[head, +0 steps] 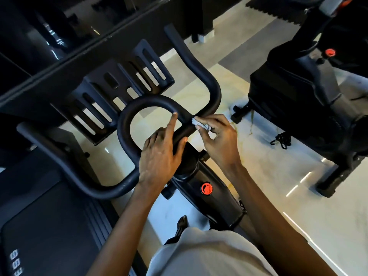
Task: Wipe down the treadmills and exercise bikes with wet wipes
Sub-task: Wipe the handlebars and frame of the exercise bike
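The right hand (217, 136) pinches a crumpled white wet wipe (196, 122) between thumb and fingertips and presses it against the black tubular handlebar (211, 84) of a black exercise bike (219, 204), where the central loop meets the right-side horn. The left hand (161, 156) grasps the same handlebar just beside it, thumb curled round the bar and index finger laid straight along the loop. A black treadmill (39, 226) lies at the left on the pale glossy floor (298, 196), and a second black exercise bike (308, 90) stands well apart on the right.

Exercise bike (217, 204), treadmill (49, 226) on pale floor (264, 176)
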